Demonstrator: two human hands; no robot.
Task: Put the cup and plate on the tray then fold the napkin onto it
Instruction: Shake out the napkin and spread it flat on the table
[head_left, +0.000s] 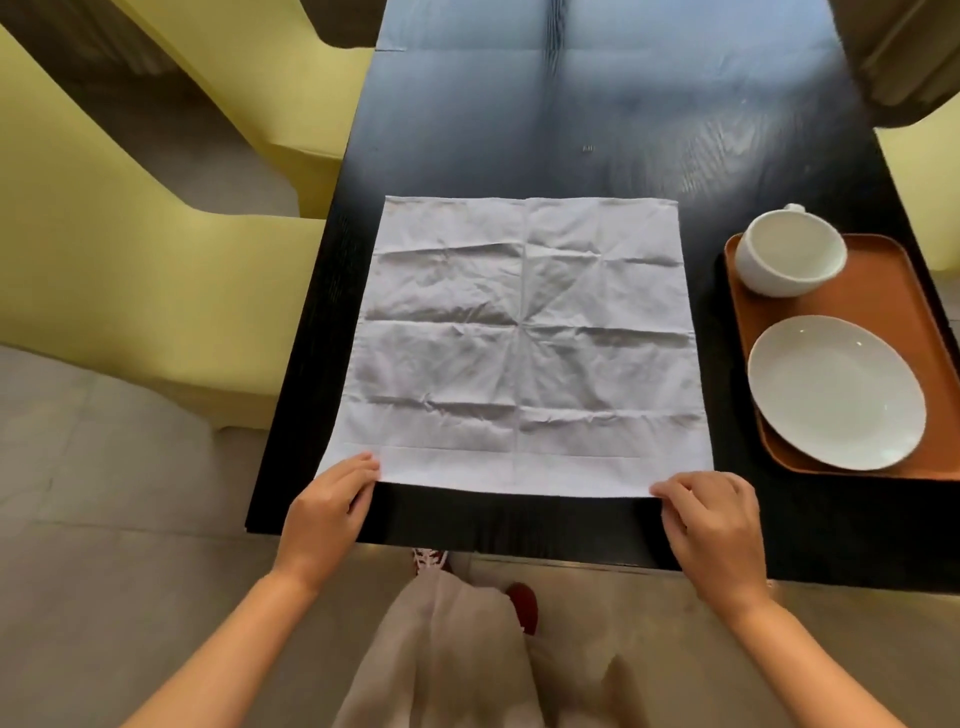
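The cup (790, 252) and plate (835, 392) already sit on the tray (906, 291) at the frame's right. The napkin (519, 343) lies spread flat on the desk (519, 130), centre frame; the left hand (327, 512) and right hand (714, 525) each pinch a near corner, so folding remains.

Just the one view here, and it sat on the person's head, looking forward and steeply down over the near edge of the dark table (467, 130). It was wide-angle, with straight lines bowing at the borders. Close enough that both forearms entered from the bottom, with the floor visible beneath.
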